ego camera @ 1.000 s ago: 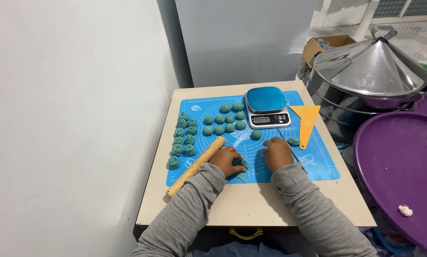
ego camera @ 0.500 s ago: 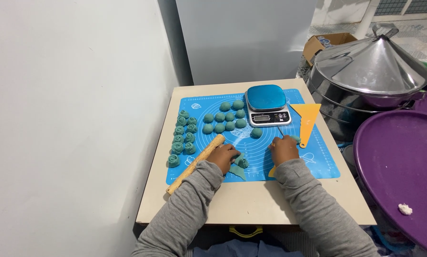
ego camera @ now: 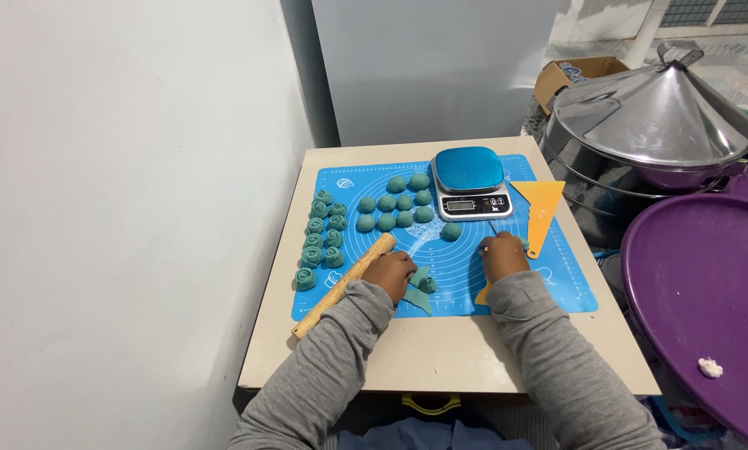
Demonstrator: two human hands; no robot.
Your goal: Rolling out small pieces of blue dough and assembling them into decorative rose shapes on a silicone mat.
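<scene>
Both hands work on the blue silicone mat (ego camera: pixel 557 287): left hand (ego camera: pixel 388 275) fingers pressed on a flat teal dough piece (ego camera: pixel 418 287), right hand (ego camera: pixel 502 257) clamped on a thin stick (ego camera: pixel 492 228).

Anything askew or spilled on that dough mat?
Nothing spilled. The wooden rolling pin lies diagonally, its near end off the blue mat onto the table. The yellow scraper overhangs the mat's right edge. A white crumb sits on the purple tray.

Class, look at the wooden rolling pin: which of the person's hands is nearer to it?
Left. The left hand sits right beside the wooden rolling pin, possibly touching it; the right hand is further off, across the blue mat, by the yellow scraper.
</scene>
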